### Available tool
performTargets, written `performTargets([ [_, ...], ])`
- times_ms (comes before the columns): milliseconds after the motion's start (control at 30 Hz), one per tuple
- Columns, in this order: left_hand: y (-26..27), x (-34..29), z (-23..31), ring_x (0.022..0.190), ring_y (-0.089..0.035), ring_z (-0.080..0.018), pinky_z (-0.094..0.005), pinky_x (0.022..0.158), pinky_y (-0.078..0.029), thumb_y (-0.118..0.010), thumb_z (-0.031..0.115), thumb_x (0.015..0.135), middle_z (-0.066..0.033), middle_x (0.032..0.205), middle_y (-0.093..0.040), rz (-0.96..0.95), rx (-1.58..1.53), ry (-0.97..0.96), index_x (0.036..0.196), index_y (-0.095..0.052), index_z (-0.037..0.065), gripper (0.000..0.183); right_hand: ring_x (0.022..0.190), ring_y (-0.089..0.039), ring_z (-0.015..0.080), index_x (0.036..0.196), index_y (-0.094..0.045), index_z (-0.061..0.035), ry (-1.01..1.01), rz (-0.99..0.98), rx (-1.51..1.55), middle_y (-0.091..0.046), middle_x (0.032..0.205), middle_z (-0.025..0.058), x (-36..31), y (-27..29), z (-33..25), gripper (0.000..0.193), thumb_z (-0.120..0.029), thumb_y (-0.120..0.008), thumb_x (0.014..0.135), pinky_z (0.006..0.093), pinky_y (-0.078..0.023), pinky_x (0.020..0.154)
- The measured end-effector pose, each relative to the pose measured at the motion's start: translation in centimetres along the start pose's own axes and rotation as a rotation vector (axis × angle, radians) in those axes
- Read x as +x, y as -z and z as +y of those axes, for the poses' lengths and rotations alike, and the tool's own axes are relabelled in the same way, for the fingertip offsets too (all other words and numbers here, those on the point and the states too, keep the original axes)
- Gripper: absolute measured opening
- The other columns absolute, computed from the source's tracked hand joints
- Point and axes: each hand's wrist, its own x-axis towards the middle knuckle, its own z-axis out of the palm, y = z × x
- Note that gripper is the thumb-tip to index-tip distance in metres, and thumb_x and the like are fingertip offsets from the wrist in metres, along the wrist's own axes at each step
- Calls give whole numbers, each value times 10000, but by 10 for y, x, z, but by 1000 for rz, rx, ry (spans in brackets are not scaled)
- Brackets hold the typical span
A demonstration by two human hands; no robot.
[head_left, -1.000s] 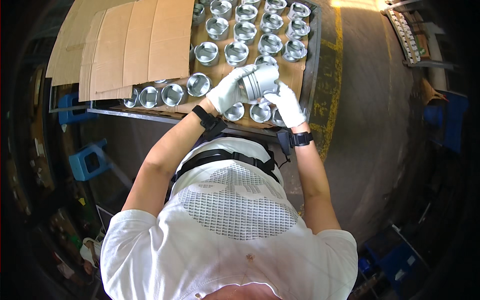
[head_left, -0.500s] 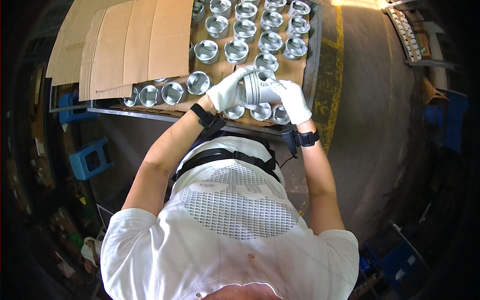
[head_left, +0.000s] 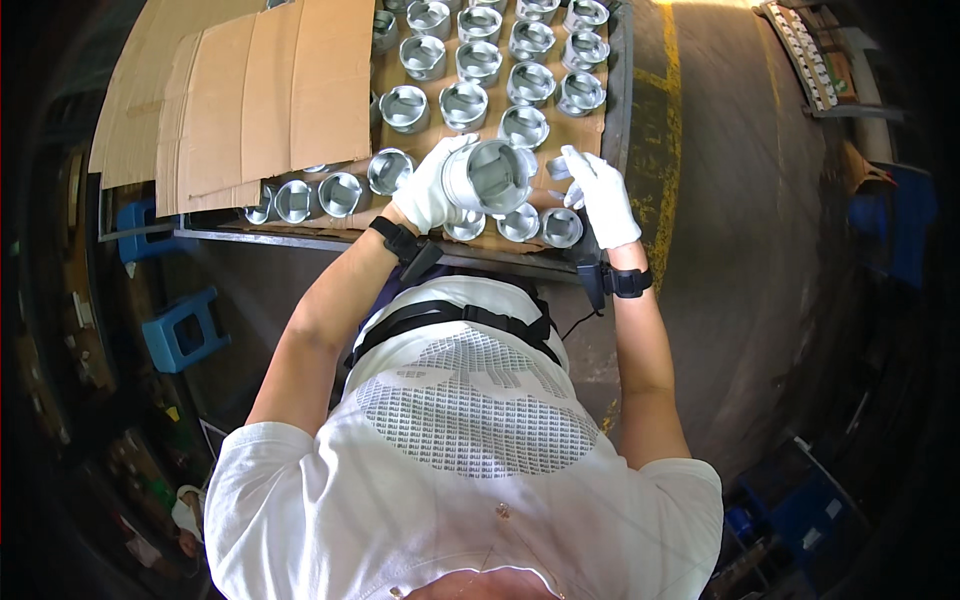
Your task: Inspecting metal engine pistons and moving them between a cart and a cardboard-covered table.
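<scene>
My left hand (head_left: 432, 190), in a white glove, is closed around the side of a silver piston (head_left: 497, 176). The piston is tilted so that its round recessed end faces up at me. To its right and apart from it is my gloved right hand (head_left: 600, 198). A small grey metal cylinder (head_left: 557, 168), which looks like a piston pin, shows at its fingertips; the grip on it is partly hidden. Below the held piston, several more pistons (head_left: 518, 222) stand along the near edge of the cardboard.
Rows of pistons (head_left: 464, 105) stand on a cardboard-covered table with a metal frame edge (head_left: 617, 110). Cardboard sheets (head_left: 270, 95) cover the left part. Blue stools (head_left: 187, 330) stand at the lower left. A yellow floor line (head_left: 668, 180) runs along the right.
The piston has turned from side-on to showing its round end and sits slightly left. My right hand has come off it and moved right.
</scene>
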Motion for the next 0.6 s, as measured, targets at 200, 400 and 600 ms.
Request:
performTargets([
  [200, 5, 9, -49, 1085, -597, -200, -317, 956, -470, -447, 395, 965, -93, 1151, -638, 148, -1108, 563, 1230, -547, 68, 432, 639, -598, 140, 1104, -640, -13, 29, -284, -248, -664, 816, 72, -5, -22, -29, 347, -310, -589, 931, 292, -460, 580],
  [400, 0, 14, -42, 995, -649, -265, -421, 683, -564, -407, 450, 973, -103, 1126, -657, -166, -1112, 762, 1232, -556, 114, 450, 744, -608, 363, 962, -635, -16, 219, -275, -572, -642, 825, 183, 11, -9, 23, 316, -319, -580, 891, 409, -475, 673],
  [600, -1, 10, -42, 1035, -620, -334, -397, 737, -549, -437, 490, 960, -212, 1297, -533, -45, -876, 924, 1398, -377, 58, 618, 755, -635, 356, 917, -663, -39, -15, -122, -560, -665, 834, 177, 32, 35, 70, 291, -305, -594, 820, 439, -499, 675],
])
